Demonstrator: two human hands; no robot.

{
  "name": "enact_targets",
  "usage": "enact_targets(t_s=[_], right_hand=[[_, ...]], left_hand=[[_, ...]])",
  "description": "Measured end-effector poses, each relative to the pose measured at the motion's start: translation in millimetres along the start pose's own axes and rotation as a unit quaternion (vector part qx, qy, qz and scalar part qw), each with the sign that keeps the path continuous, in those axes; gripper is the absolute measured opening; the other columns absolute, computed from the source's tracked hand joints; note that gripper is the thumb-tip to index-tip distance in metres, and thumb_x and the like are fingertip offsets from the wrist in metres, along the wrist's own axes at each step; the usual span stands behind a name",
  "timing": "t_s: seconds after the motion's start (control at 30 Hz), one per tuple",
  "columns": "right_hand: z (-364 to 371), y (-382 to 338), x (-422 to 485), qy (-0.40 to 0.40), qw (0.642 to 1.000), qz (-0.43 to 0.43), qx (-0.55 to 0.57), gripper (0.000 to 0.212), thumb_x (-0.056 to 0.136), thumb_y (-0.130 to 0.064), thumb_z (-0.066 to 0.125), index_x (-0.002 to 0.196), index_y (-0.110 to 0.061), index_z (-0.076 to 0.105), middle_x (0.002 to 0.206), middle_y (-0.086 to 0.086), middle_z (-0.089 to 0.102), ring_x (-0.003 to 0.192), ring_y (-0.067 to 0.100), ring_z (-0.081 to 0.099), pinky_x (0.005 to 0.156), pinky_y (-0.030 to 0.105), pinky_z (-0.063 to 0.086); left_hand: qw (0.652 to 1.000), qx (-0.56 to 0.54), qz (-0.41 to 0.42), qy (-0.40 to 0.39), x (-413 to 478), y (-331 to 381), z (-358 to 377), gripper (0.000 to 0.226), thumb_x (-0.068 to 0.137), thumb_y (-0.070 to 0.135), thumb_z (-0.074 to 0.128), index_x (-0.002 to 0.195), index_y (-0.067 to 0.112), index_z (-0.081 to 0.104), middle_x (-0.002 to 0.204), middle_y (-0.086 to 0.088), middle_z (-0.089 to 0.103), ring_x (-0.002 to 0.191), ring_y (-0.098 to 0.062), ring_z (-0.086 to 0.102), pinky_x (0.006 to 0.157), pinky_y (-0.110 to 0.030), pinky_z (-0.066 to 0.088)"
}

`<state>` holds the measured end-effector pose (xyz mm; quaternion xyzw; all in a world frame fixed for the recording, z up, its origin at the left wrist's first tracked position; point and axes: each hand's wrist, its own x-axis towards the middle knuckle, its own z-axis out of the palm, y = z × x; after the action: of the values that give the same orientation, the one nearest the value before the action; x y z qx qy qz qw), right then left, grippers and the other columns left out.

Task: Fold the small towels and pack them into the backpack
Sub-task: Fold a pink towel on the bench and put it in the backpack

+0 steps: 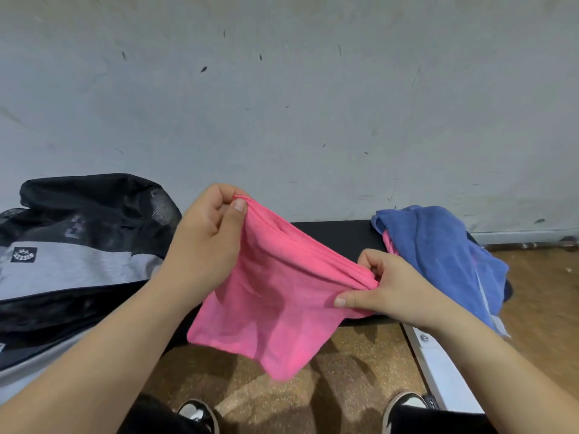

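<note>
Pink and finely napped, the towel (275, 296) hangs in the air at the middle of the view, doubled over so that two stitched hems run side by side along its top edge. We see that edge slope down from eleven o'clock to three o'clock, while the loose lower part sags to a blunt corner at six o'clock, above the speckled brown floor (344, 355). The left hand (206, 242) holds the higher end, thumb pressed against curled fingers with the hems pinched between them. The right hand (385, 286) clamps the lower end, where the cloth bunches into tight creases under its thumb and bent fingers. At nine o'clock from the towel, the black and grey backpack (78, 245) lies on a black table (338, 236), its mesh top slumped; we cannot tell whether anything is packed inside. At two o'clock a crumpled blue towel (438, 252) is heaped on the same table, with a strip of another pink cloth (390, 242) showing under its left edge.
</note>
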<state>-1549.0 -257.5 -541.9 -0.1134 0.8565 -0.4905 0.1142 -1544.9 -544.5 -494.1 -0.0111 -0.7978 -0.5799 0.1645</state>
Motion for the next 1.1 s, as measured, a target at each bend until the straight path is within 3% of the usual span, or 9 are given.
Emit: enact_targets(t_s=[0.17, 0.27, 0.37, 0.47, 0.57, 0.67, 0.77, 0.9, 1.1], right_hand=[[-6.6, 6.3, 4.3, -0.006, 1.000, -0.001, 0.027, 0.068, 0.050, -0.046, 0.101, 0.088, -0.011, 0.057, 0.072, 0.002, 0.066, 0.066, 0.011, 0.057, 0.062, 0.033, 0.048], [-16.6, 7.5, 6.1, -0.036, 0.998, -0.012, 0.042, 0.054, 0.061, -0.047, 0.095, 0.100, -0.019, 0.070, 0.090, 0.005, 0.076, 0.081, 0.014, 0.068, 0.076, 0.036, 0.054], [-24.2, 14.0, 8.8, -0.054, 0.996, -0.025, 0.071, 0.025, 0.083, -0.028, 0.087, 0.103, -0.020, 0.075, 0.100, 0.012, 0.075, 0.091, 0.021, 0.070, 0.084, 0.038, 0.054], [-30.9, 24.6, 14.0, -0.039, 0.993, 0.000, 0.113, 0.024, 0.083, -0.012, 0.082, 0.106, -0.010, 0.075, 0.105, 0.018, 0.075, 0.095, 0.028, 0.072, 0.087, 0.039, 0.058], [-40.2, 31.7, 17.0, -0.003, 0.987, 0.037, 0.158, 0.021, 0.084, 0.004, 0.078, 0.104, 0.000, 0.073, 0.094, 0.019, 0.074, 0.081, 0.027, 0.067, 0.068, 0.031, 0.058], [-43.7, 38.9, 18.4, 0.039, 0.975, 0.069, 0.207, 0.026, 0.083, 0.017, 0.072, 0.102, 0.000, 0.071, 0.084, 0.014, 0.071, 0.075, 0.023, 0.065, 0.060, 0.026, 0.056], [-45.1, 37.0, 17.6, 0.097, 0.946, 0.089, 0.296, 0.026, 0.086, 0.015, 0.067, 0.099, -0.006, 0.073, 0.077, 0.010, 0.070, 0.071, 0.021, 0.064, 0.064, 0.026, 0.056], [-49.4, 23.2, 11.1, 0.146, 0.903, 0.075, 0.397, 0.033, 0.093, 0.011, 0.055, 0.093, -0.013, 0.078, 0.075, 0.007, 0.058, 0.068, 0.016, 0.056, 0.069, 0.033, 0.054], [-55.3, -8.6, -15.6, 0.125, 0.885, 0.056, 0.446, 0.042, 0.092, 0.011, 0.042, 0.092, -0.015, 0.074, 0.061, -0.005, 0.062, 0.061, 0.008, 0.057, 0.067, 0.027, 0.037]], left_hand=[[0.999, 0.042, -0.020, 0.004, 10.2, -13.7, 5.5, 0.020, 0.109, 0.022, 0.051, 0.096, 0.027, 0.065, 0.079, -0.004, 0.071, 0.069, -0.009, 0.057, 0.066, -0.029, 0.047], [0.998, 0.060, -0.022, 0.006, 16.6, -19.4, 4.9, 0.018, 0.109, 0.023, 0.050, 0.098, 0.024, 0.065, 0.079, -0.005, 0.071, 0.068, -0.010, 0.056, 0.067, -0.029, 0.047], [0.997, 0.072, -0.024, 0.012, 21.3, -22.0, 2.6, 0.017, 0.109, 0.020, 0.050, 0.099, 0.020, 0.065, 0.074, -0.003, 0.068, 0.064, -0.007, 0.054, 0.062, -0.019, 0.045], [0.996, 0.088, -0.032, 0.002, 23.3, -27.9, -0.4, 0.017, 0.108, 0.021, 0.050, 0.099, 0.020, 0.064, 0.074, -0.002, 0.067, 0.062, -0.008, 0.053, 0.061, -0.025, 0.044], [0.994, 0.102, -0.040, -0.007, 25.5, -34.7, -2.7, 0.017, 0.108, 0.023, 0.051, 0.099, 0.020, 0.065, 0.080, -0.017, 0.070, 0.067, -0.018, 0.054, 0.066, -0.034, 0.044], [0.993, 0.108, -0.038, -0.006, 25.7, -35.6, -2.1, 0.016, 0.108, 0.023, 0.052, 0.099, 0.020, 0.065, 0.083, -0.017, 0.072, 0.069, -0.021, 0.057, 0.069, -0.035, 0.047], [0.995, 0.079, -0.057, 0.002, 24.8, -32.7, 0.0, 0.017, 0.108, 0.024, 0.053, 0.100, 0.020, 0.067, 0.079, -0.006, 0.072, 0.071, -0.015, 0.058, 0.072, -0.034, 0.047], [0.979, -0.113, -0.164, -0.045, 23.5, -27.2, -3.2, 0.027, 0.108, 0.018, 0.054, 0.089, 0.023, 0.072, 0.090, -0.013, 0.062, 0.086, -0.027, 0.052, 0.082, -0.046, 0.044], [0.954, -0.160, -0.225, -0.120, 6.8, -9.1, -6.0, 0.026, 0.107, 0.013, 0.051, 0.090, 0.011, 0.071, 0.082, -0.009, 0.072, 0.076, -0.023, 0.062, 0.069, -0.034, 0.045]])
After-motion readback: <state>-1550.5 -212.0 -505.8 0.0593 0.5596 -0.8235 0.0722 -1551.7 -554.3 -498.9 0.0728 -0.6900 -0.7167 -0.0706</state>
